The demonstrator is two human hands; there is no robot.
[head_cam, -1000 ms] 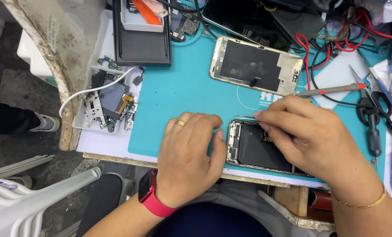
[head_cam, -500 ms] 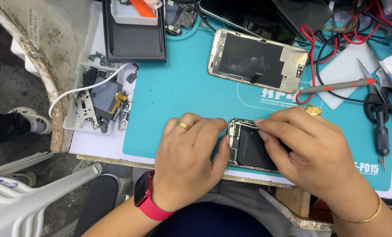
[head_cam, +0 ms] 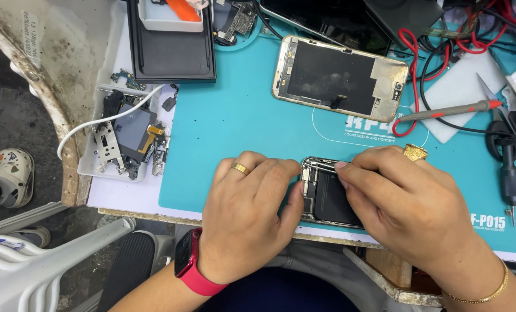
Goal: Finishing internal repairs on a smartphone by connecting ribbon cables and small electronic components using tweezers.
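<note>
Both hands worked on an opened phone [head_cam: 327,196] that lay near the front edge of the teal mat [head_cam: 235,121] on the tabletop [head_cam: 125,196]. The left hand [head_cam: 249,214] lay palm down with its fingers curled loosely, the thumb pressed against the phone's left edge, steadying it rather than gripping it. A gold ring sat on one finger and a red watch [head_cam: 188,268] on the wrist. The right hand [head_cam: 402,202] covered the right half of the phone, its fingertips [head_cam: 341,167] pinched together at the phone's top edge; whether anything was held between them could not be told. It also wore a gold ring and a thin gold bracelet.

Farther back on the mat lay a second phone frame [head_cam: 339,78] with a gold-coloured rim, well apart from the hands. To the right of it lay a red-tipped probe [head_cam: 448,110] among red and black wires, and a screwdriver [head_cam: 509,173] lay near the right hand. To the left, off the mat, a white tray [head_cam: 90,167] held small phone parts, with a black tray [head_cam: 171,52] just behind it.
</note>
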